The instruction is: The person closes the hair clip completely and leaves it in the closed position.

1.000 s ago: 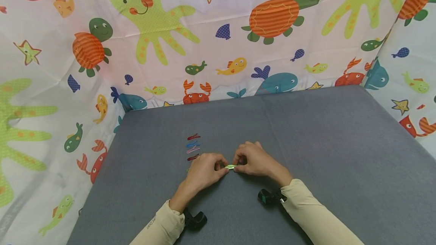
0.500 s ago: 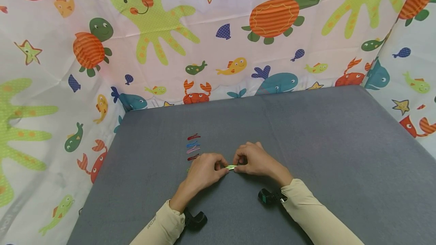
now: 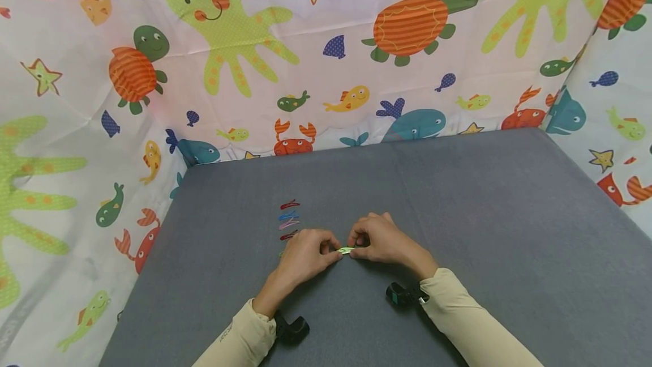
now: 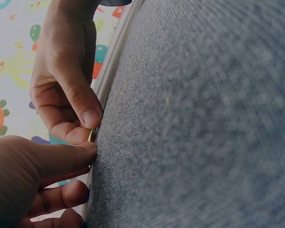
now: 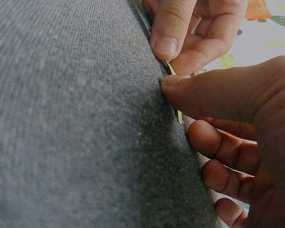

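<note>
Left hand [image 3: 305,255] opposite right hand [image 3: 381,240]

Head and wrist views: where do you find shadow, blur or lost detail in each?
Head view: fairly even light, soft shadow beside the right sleeve, green clip too small for fine detail; left wrist view: grey cloth blurred toward the lower right; right wrist view: dark shadow on the cloth beside the right hand, cloth soft at lower left.

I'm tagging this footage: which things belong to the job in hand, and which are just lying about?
Likely in the job:
yellow-green clip
left hand and right hand, both pinching it

Lying about, possibly for later:
upper red clip
blue clip
pink clip
lower red clip
green thing, mostly hidden
</note>
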Demonstrator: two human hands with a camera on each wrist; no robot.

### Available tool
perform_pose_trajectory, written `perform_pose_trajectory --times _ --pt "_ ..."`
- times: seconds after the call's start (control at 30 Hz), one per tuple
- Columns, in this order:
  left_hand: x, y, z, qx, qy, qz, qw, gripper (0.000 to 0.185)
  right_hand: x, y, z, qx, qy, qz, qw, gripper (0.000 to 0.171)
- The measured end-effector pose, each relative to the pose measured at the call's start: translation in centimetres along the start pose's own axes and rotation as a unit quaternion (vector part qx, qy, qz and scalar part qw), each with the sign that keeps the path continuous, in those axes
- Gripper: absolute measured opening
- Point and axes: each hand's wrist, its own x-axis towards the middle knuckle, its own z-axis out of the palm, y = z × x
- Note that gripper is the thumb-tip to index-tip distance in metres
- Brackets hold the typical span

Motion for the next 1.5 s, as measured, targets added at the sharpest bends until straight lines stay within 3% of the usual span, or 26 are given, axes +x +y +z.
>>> perform_pose_trajectory --times 1.5 --pt "-0.19 0.2 -0.35 0.009 -0.004 0.008 0.9999 0.011 -0.11 0.22 0.06 0.002 0.004 -0.006 1.0 0.015"
